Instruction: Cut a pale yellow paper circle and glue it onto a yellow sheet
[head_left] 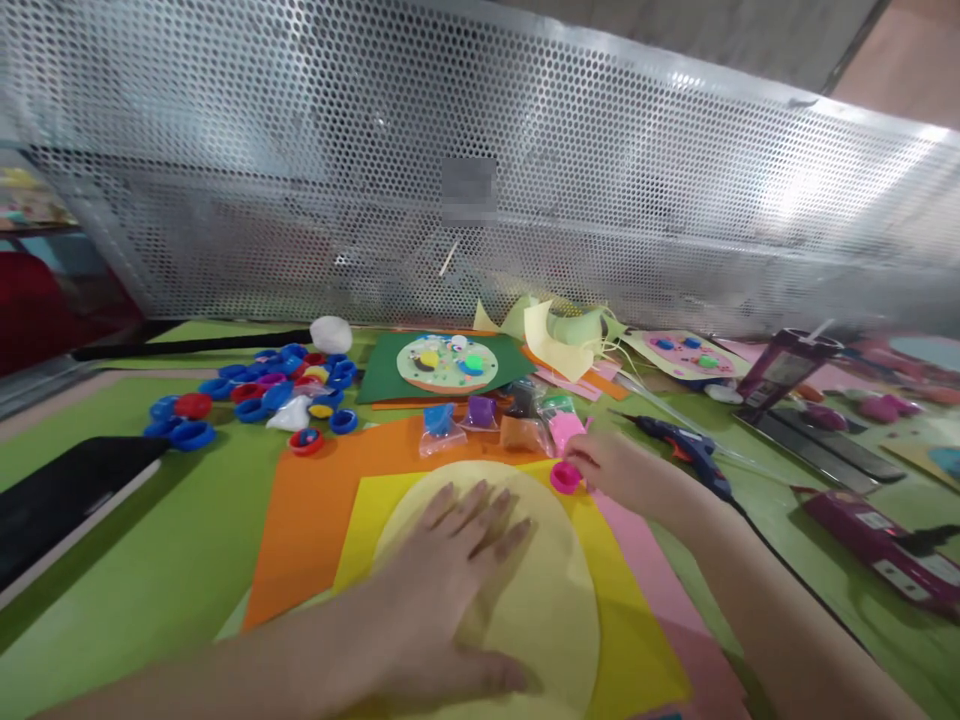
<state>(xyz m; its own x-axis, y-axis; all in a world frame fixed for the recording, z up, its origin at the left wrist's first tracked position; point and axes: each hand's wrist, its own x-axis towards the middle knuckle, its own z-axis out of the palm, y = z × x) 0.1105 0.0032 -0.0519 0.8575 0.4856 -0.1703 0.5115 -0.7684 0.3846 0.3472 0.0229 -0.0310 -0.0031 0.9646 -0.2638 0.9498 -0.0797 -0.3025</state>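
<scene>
My left hand (457,560) lies flat, fingers spread, on a pale yellow paper circle (555,590). Under the circle is a bright yellow sheet (637,640), over orange (300,520) and pink paper (675,600). At the circle's upper right edge, my right hand (607,462) is closed with its fingertips on a pink bottle cap (565,477); the fingers are partly hidden. Just beyond lie small bags of modelling clay: blue (438,420), purple (481,412), brown (525,434) and pink (566,430).
Many bottle caps (255,408) are heaped at left, near a black phone-like slab (67,500). A decorated circle (448,364) on green card stands behind. At right are a glue gun (690,450), a dark cup (787,370) and a purple power strip (877,540). Perforated metal (337,180) borders the back.
</scene>
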